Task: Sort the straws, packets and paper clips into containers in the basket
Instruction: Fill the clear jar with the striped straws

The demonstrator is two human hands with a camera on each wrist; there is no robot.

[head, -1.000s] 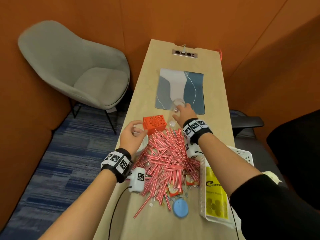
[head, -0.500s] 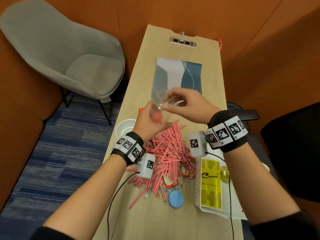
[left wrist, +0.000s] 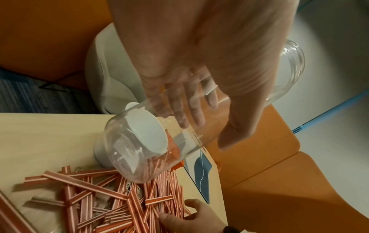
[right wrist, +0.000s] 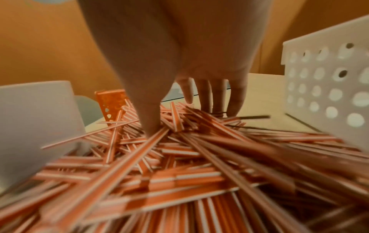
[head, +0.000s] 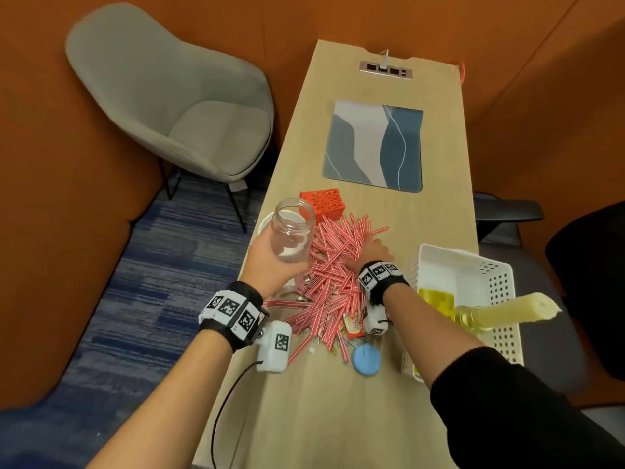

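the left hand [head: 270, 262] grips a clear jar [head: 293, 231], mouth up, above the counter's [head: 338, 418] left edge. just right of it the straws [head: 334, 262] lie heaped, mostly pointing away, under the right hand [head: 373, 248], fingers spread down onto them, grasping nothing yet.

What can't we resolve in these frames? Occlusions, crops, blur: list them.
- Paper clips: too small amid the red-and-white striped straws in the head view; no count.
- Right hand fingertips: buried in the straws and motion-blurred in the right wrist view; grasp unclear.
- White perforated plastic basket: contents partly hidden by the right forearm; far side cropped in the right wrist view.
- Clear plastic jar in left hand: mouth hidden by the palm in the left wrist view.
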